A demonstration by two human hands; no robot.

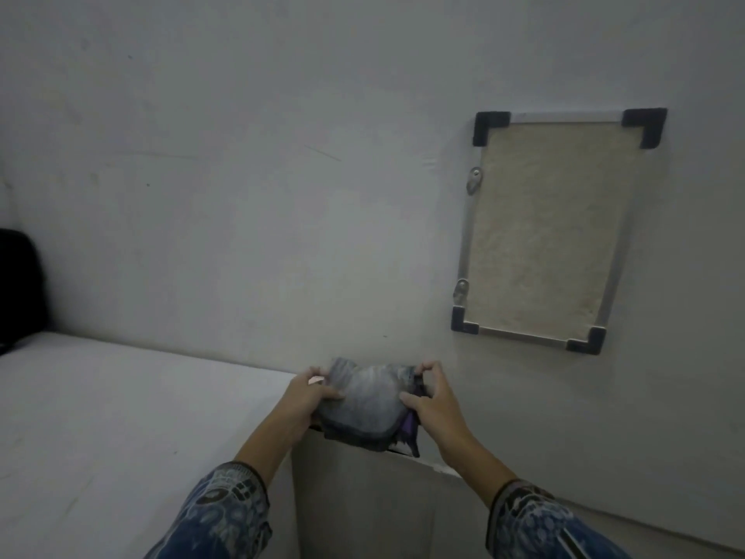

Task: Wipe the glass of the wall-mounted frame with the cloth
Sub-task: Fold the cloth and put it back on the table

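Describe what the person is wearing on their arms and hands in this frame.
Both hands, left hand and right hand, are bare: no gloves, rings or watch visible. Each forearm is uncovered down to a pushed-up sleeve. The left sleeve and right sleeve are blue with a pale, white-grey printed pattern, and each ends in a darker ribbed cuff.
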